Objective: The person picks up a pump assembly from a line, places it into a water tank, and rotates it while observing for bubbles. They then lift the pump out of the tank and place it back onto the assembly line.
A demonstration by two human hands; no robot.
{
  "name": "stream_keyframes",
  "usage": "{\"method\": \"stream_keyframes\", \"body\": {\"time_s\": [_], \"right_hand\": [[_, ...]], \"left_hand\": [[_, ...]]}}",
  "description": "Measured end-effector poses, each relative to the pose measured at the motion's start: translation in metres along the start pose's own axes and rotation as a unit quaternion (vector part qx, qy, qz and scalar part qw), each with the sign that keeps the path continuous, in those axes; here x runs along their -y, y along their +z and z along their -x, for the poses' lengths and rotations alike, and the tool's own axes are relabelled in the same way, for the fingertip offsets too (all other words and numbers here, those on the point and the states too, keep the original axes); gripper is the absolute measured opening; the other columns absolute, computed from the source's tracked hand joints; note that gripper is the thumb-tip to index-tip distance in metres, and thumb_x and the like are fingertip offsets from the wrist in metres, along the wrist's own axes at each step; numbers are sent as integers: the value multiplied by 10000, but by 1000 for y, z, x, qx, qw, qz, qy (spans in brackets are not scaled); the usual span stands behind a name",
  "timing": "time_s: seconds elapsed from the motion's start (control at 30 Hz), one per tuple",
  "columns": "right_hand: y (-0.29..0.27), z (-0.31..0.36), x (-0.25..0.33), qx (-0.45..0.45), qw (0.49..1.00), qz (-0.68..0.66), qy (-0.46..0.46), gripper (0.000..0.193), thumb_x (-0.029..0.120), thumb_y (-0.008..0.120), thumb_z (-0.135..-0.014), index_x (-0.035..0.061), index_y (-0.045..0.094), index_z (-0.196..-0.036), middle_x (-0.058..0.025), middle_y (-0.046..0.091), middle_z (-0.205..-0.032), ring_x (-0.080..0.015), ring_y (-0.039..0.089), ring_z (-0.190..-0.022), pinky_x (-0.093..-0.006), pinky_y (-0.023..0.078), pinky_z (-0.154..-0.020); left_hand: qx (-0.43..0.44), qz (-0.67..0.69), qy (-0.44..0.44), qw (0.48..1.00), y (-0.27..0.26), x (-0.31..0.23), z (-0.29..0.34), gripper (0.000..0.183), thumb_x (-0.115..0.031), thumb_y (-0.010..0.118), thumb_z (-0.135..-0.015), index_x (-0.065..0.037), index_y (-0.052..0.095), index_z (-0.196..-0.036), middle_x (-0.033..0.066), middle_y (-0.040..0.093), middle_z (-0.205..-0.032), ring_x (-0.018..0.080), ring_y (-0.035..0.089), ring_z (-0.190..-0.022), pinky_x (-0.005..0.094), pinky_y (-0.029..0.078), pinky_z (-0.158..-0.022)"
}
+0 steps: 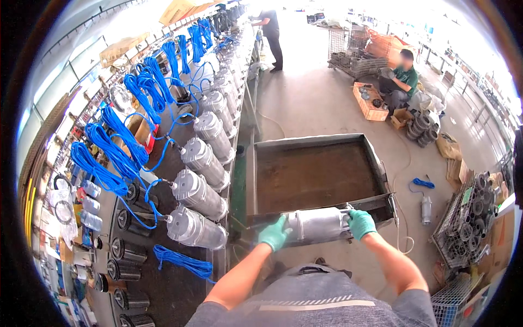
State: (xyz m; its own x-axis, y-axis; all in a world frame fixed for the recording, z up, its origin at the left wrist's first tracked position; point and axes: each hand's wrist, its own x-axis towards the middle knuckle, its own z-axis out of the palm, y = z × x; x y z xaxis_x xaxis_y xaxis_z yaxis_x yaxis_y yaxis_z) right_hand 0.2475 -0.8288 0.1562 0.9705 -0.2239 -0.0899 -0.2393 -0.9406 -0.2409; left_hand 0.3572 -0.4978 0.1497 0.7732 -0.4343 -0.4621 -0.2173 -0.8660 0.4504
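Across the near rim of a rectangular metal tank [321, 139] lies or hovers a silver cylindrical pump [317, 224], on its side; I cannot tell if it touches the rim. My left hand [275, 233], in a green glove, grips its left end. Its right end, with small fittings, is in my right hand [360, 223], gloved the same way. Brown liquid or a brown bottom [318, 174] shows inside the tank. To the left, a row of similar silver pumps [197, 199] stands along the bench, with blue cables running from them.
Blue cable coils [98, 169] and dark cylindrical motors [128, 250] line the bench. At right are a wire cage of round metal parts [469, 215] and a small pump [426, 210] on the floor. A person [402, 82] sits by a box [370, 103]; another person [271, 38] stands farther back.
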Motion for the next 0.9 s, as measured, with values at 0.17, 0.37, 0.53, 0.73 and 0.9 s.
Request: {"method": "stream_keyframes", "body": {"time_s": [0.17, 0.37, 0.53, 0.73, 0.9], "right_hand": [[-11, 7, -2, 46, 996, 49, -51, 533, 254, 631, -959, 161, 508, -1470, -177, 714, -1080, -358, 722, -935, -474, 585, -806], [-65, -13, -14, 119, 935, 217, -253, 466, 193, 611, -957, 189, 562, -1420, -97, 727, -1025, -274, 746, -867, -401, 601, -704], [-47, -15, -22, 30, 962, 177, -205, 364, 336, 679, -917, 172, 675, -1242, -48, 744, -926, -257, 742, -805, -375, 585, -661], [-13, 3, -5, -59, 995, 40, 73, 445, 463, 859, -712, 122, 642, -898, -123, 719, -779, -335, 721, -781, -458, 561, -684], [-19, 5, -2, -66, 996, 2, 53, 464, 499, 833, -748, 100, 652, -900, -131, 719, -847, -366, 706, -798, -476, 559, -702]], "left_hand": [[-22, -4, 26, 999, 8, 10, -5, 734, -526, 532, -1005, -256, 259, -1631, 234, 661, -1306, 423, 662, -1134, 506, 505, -977], [3, 4, 7, 1000, -5, 0, 0, 729, -524, 528, -1010, -244, 263, -1629, 231, 668, -1293, 421, 664, -1135, 503, 508, -973], [-10, -14, 10, 1000, -6, -2, 3, 729, -526, 518, -1017, -232, 257, -1631, 240, 671, -1280, 428, 661, -1136, 507, 505, -979], [8, -7, -5, 1000, -5, -3, 3, 739, -529, 521, -1017, -223, 251, -1633, 265, 656, -1286, 438, 647, -1154, 512, 494, -994], [0, -13, -1, 1000, -6, -2, 2, 743, -533, 531, -1011, -226, 257, -1631, 264, 675, -1245, 434, 664, -1118, 514, 507, -964]]}}
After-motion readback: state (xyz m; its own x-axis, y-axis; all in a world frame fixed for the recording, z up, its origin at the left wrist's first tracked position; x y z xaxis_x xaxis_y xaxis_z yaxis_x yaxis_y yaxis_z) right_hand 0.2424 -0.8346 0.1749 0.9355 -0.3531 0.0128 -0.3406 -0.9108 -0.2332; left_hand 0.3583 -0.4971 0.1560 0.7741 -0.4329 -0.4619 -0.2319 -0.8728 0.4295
